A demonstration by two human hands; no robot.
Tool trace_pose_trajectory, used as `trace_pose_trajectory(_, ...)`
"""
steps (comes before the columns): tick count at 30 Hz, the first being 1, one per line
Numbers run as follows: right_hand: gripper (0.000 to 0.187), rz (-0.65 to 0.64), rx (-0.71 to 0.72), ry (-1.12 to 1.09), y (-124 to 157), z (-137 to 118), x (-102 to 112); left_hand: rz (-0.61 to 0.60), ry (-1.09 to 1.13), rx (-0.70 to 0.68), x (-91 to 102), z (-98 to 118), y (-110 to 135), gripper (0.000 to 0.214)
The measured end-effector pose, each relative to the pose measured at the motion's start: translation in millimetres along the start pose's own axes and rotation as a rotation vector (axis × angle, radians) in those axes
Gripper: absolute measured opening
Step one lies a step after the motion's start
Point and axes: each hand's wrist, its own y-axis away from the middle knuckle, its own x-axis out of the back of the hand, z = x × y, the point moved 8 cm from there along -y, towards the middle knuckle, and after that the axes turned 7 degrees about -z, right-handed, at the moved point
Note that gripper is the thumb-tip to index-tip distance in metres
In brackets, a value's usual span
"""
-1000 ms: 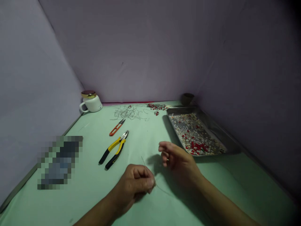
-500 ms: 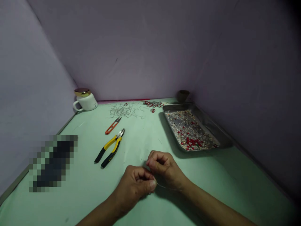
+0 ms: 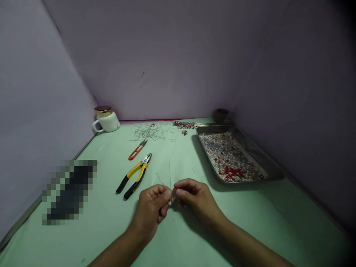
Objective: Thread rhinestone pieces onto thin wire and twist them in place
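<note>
My left hand [image 3: 154,205] is closed in a pinch on a small beaded wire piece [image 3: 170,202], whose pale beads show below the thumb. A thin wire [image 3: 170,172] stands up from the fingertips, and a shorter wire end [image 3: 159,177] slants off to the left. Close beside it on the right, my right hand [image 3: 197,196] has thumb and forefinger drawn together near the piece. What lies between those fingertips, if anything, is too small to make out.
Yellow-black pliers [image 3: 135,176] and orange thread snips [image 3: 138,150] lie left of my hands. A metal tray [image 3: 204,157] of red, white and gold beads stands right. Behind are tangled wires [image 3: 151,132], finished-looking beaded pieces [image 3: 185,125], a lidded white mug [image 3: 109,121] and a brown cup [image 3: 221,115].
My left hand has turned upward and shifted slightly left with the beaded piece. The wire that trailed to the right now points upward. The whole view has shifted a little.
</note>
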Motion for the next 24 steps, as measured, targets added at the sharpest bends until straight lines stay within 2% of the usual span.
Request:
trace_pose_trajectory(6, 0.023, 0.056, 0.021, -0.134, 1.6, 3.1, 0.6, 0.020, -0.058, -0.001, -4.6, -1.6, 2.6, 0.022)
trace_pose_trajectory(11, 0.024, -0.020, -0.014, -0.194, -0.1, 5.6, -0.5, 0.018, -0.055, -0.028, -0.8, -2.0, 0.7, 0.023)
trace_pose_trajectory(16, 0.028, -0.025, -0.006, -0.198, 0.4, 7.5, 1.5, 0.044, -0.057, -0.030, 2.3, -3.3, -0.4, 0.024)
trace_pose_trajectory(21, 0.026, 0.026, 0.016, -0.176, -1.8, 8.3, 5.8, 0.048, -0.038, -0.051, 0.1, -1.7, 0.2, 0.022)
trace_pose_trajectory(24, 0.027, 0.169, 0.112, -0.102, 4.3, -7.8, 16.8, 0.054, -0.008, -0.041, 2.5, -3.1, -0.5, 0.023)
